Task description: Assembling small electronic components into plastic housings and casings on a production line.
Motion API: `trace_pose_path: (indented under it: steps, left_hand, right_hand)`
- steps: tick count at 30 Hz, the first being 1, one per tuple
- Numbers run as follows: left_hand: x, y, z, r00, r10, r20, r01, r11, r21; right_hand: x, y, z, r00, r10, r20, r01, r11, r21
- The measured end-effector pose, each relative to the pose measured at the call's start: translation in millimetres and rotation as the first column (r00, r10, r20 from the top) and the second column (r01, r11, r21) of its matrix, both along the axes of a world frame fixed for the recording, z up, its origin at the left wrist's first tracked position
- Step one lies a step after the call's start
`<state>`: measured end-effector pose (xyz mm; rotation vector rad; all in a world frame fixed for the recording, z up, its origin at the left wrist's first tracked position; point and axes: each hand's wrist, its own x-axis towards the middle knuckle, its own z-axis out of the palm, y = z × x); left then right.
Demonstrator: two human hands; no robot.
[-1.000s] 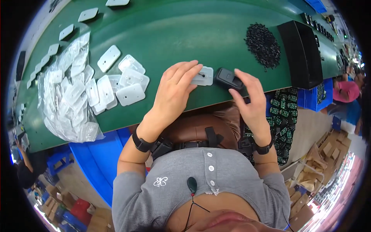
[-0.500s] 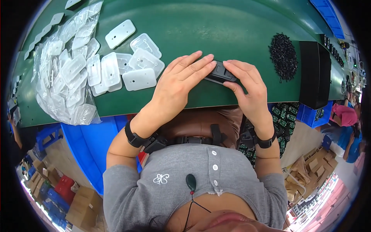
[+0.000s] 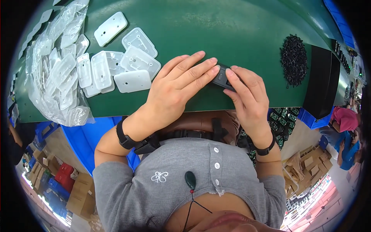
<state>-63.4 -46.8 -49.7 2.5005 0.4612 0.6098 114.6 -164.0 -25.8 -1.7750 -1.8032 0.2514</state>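
Observation:
A small black plastic case (image 3: 223,79) lies tilted between my hands, close above or on the green table near its front edge. My right hand (image 3: 250,91) grips its right end, thumb on the near side and fingers over the top. At the other end, my left hand (image 3: 174,83) presses its fingertips onto the case, the fingers long and close together; its thumb is hidden below. Nearest to the left hand lies a translucent white plastic cover (image 3: 133,81), one of several loose ones. More covers fill a clear plastic bag (image 3: 54,77) farther left.
On the right of the green table (image 3: 216,31) is a pile of small black parts (image 3: 293,60) beside a black box (image 3: 321,83). Below the table edge are a blue bin (image 3: 77,143) on the left and green circuit boards (image 3: 282,123) on the right.
My view has shifted, so the covers sit farther left and the black pile farther right. Both hands stay on the case, which has turned slightly; the right fingers have moved over its top.

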Motion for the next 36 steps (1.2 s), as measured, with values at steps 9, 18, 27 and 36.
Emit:
trace_pose_path:
  steps: [9, 18, 27, 36]
  left_hand:
    - [7.8, -19.1, 4.5, 0.992, 0.05, -0.112, -0.016, 0.958, 0.287]
    - [29.8, -4.7, 0.3, 0.959, 0.16, 0.232, -0.168, 0.986, 0.014]
    - [4.5, -3.9, 18.5, 0.917, 0.318, 0.242, -0.272, 0.94, -0.204]
    - [-93.2, 6.0, 36.2, 0.908, 0.365, -0.206, -0.313, 0.917, 0.248]
  right_hand:
    - [5.2, -1.9, -5.7, 0.999, -0.008, -0.04, 0.01, 0.999, 0.033]
    - [16.4, 14.4, 8.1, 0.556, -0.105, -0.825, 0.031, 0.994, -0.105]
    - [14.9, 61.1, 8.6, 0.518, -0.092, -0.85, 0.199, 0.98, 0.015]
    - [164.3, 198.9, 3.2, 0.908, -0.175, -0.38, 0.12, 0.979, -0.164]
